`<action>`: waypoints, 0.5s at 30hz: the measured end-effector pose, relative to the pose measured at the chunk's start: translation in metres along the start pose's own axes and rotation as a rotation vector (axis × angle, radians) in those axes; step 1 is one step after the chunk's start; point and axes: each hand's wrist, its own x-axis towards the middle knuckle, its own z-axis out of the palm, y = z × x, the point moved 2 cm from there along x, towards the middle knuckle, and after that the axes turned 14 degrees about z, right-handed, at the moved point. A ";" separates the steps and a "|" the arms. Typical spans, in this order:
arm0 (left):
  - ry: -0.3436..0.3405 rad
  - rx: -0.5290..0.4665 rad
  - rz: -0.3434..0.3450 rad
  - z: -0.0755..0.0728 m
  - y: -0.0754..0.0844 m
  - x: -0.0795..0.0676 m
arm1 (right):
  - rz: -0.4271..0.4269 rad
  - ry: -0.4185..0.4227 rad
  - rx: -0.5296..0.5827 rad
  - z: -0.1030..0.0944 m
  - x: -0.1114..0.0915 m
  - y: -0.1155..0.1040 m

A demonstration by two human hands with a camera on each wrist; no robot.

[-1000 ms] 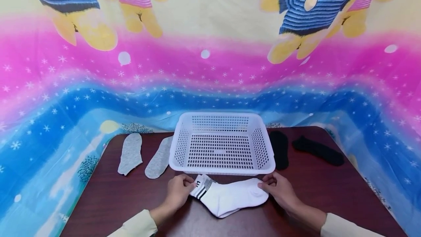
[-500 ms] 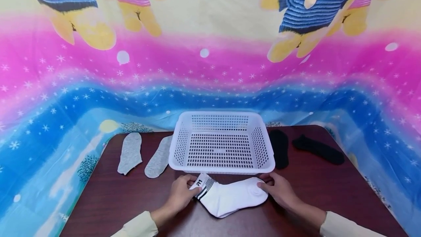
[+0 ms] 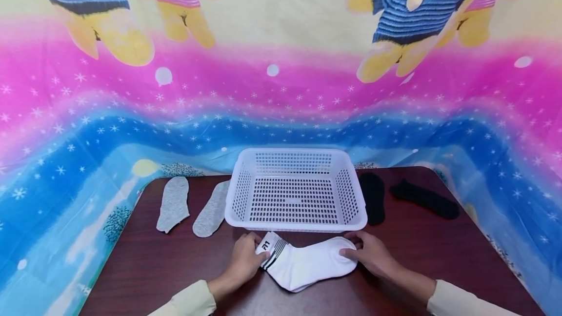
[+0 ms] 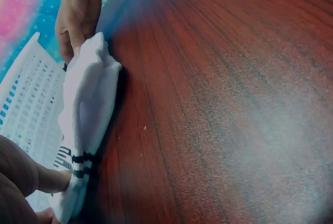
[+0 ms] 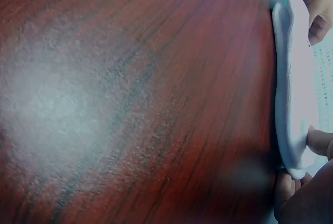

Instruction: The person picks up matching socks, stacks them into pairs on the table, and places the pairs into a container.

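Printed cloth (image 3: 272,87) with bears and snowflakes hangs beyond both hands, and a dark reddish-brown table (image 3: 145,267) spreads beneath them. White socks (image 3: 311,265), apparently two laid one on the other, lie on the table between the hands, just on the near side of an empty white basket (image 3: 295,225). Beyond the left hand (image 3: 246,257) rest two grey socks (image 3: 173,204); beyond the right hand (image 3: 370,255) are two black ones.

What seems to be in hand is matching the two layers edge to edge. To do it well, I would line up the cuff end (image 3: 273,250) at the left hand first, then draw the toe end (image 3: 335,245) at the right hand lightly straight, so neither layer slips or bunches. The layers look slightly apart along the edge nearest the person, so that side deserves a check. Gentle, even tension should suit soft knit; a hard pull could skew the stripes.

Both hands are gripping. The left hand pinches the cuff, its thumb (image 4: 52,180) on top near the black bands. The right hand pinches the toe, thumb (image 5: 318,142) above and fingers (image 5: 283,188) tucked at the underside. Both forearms angle inward from pale sleeves (image 3: 193,301), wrists low over the table
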 end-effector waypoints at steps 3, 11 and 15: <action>-0.013 0.015 -0.016 -0.001 0.002 0.001 | -0.012 -0.016 -0.032 0.000 0.001 -0.001; -0.028 0.012 -0.008 -0.001 0.001 0.002 | -0.033 -0.032 -0.067 0.000 0.004 -0.003; -0.024 0.005 0.018 0.001 0.001 0.001 | -0.019 -0.027 -0.046 -0.001 0.003 -0.004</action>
